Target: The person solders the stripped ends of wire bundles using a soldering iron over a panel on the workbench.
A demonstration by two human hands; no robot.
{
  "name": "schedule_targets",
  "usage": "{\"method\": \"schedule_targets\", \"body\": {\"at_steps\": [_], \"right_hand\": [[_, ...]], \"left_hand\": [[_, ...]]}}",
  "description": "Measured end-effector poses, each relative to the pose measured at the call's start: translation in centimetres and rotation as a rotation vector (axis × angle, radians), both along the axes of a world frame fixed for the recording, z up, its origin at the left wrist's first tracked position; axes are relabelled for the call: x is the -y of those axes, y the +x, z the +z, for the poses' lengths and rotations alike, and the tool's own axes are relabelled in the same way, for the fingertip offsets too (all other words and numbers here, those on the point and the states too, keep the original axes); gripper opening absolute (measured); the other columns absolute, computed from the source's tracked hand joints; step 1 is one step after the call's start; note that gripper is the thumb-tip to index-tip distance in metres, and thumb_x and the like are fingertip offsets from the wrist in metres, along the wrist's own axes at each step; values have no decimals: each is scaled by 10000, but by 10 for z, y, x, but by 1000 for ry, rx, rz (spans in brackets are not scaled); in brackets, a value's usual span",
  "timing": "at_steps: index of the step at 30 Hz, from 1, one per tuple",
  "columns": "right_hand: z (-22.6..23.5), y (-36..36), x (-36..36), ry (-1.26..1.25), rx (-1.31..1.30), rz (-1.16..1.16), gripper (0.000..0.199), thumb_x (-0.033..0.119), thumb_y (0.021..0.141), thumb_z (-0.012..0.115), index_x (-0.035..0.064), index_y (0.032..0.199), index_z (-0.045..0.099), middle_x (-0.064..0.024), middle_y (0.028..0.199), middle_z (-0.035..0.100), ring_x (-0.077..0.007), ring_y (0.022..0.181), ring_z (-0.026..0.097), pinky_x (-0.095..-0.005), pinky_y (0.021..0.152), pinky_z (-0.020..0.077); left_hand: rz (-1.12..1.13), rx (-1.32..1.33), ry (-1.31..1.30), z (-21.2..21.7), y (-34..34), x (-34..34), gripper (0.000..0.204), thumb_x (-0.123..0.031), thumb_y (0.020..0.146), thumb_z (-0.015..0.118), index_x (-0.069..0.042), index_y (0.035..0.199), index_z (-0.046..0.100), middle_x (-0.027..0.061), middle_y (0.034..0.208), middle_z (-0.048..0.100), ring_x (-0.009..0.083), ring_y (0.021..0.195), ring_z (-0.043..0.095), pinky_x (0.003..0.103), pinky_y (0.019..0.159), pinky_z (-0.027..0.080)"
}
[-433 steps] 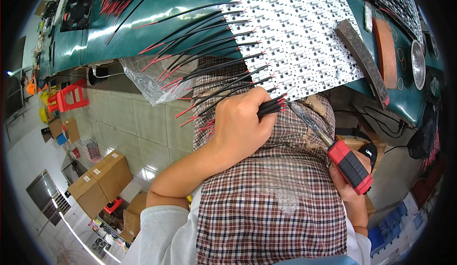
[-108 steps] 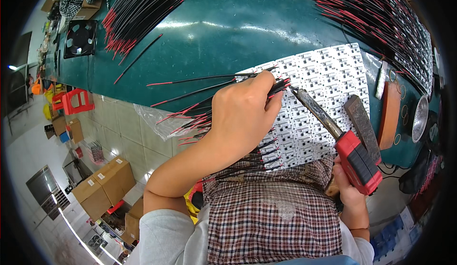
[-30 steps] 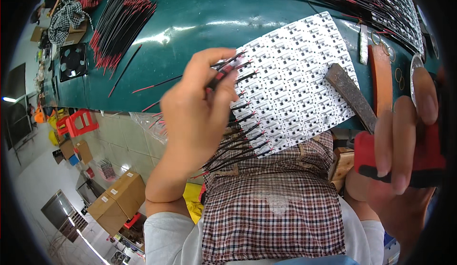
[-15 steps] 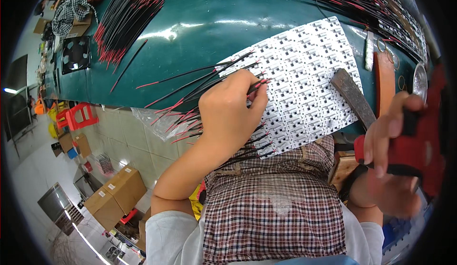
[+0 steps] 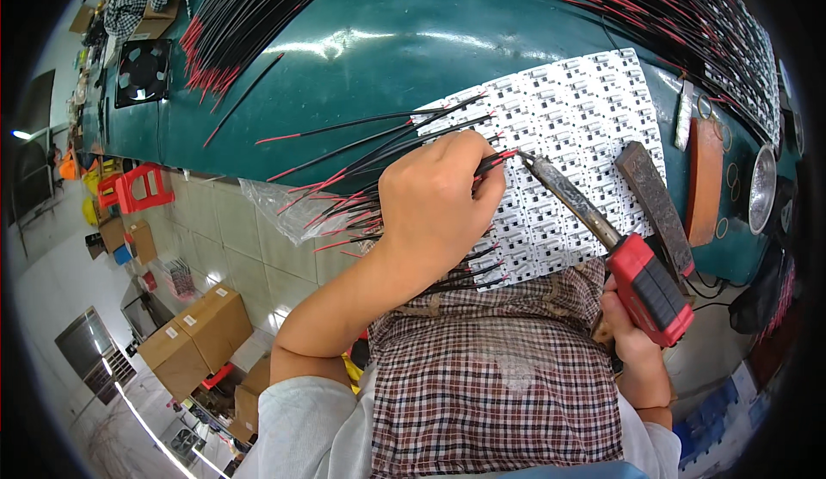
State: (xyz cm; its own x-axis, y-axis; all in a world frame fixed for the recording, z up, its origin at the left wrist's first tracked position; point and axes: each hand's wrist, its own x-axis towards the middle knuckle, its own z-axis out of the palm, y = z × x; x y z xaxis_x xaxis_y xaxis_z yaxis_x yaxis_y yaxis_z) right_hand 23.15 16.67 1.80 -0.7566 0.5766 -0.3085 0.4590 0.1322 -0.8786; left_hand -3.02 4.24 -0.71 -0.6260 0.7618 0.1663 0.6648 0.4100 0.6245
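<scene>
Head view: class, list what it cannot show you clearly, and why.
All in the head view:
Held wires: middles hidden by the left hand.
Right hand: some fingers hidden behind the soldering iron.
Upper-left wire pile: partly cut off by the top edge.
White sheet: its parts are too small to identify.

No txt legible; white lbls (image 5: 221,292) on cardbd boxes (image 5: 217,324) too small to read.

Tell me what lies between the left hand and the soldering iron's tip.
In the head view, red-ended wires pinched by the left hand reach toward the soldering iron's tip.
</scene>
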Motion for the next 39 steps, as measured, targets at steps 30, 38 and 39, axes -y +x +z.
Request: {"method": "schedule_targets", "body": {"at_steps": [30,38,39], "right_hand": [[-5,-14,-8,215,-107,148,324,72,715,752,-16,1022,697,-166,875,688,-335,720,684,-371,667,547],[-4,-20,-10,249,-109,190,297,74,699,751,-9,979,695,-166,871,687,-346,724,687,-378,664,554],[-4,-20,-10,219,-98,182,289,74,698,752,-9,969,694,-165,864,685,-346,723,685,-378,661,553]], "left_hand": [[-56,-3,14,-4,-12,-1,107,-63,751,765,-37,812,682,64,679,646,200,552,620,317,520,466],[-98,19,-54,0,-15,-1,103,-83,756,780,-37,776,690,66,706,655,218,584,628,325,528,463],[-97,21,-55,1,-15,-1,103,-83,756,780,-37,776,690,66,706,655,218,584,628,325,528,463]]}}
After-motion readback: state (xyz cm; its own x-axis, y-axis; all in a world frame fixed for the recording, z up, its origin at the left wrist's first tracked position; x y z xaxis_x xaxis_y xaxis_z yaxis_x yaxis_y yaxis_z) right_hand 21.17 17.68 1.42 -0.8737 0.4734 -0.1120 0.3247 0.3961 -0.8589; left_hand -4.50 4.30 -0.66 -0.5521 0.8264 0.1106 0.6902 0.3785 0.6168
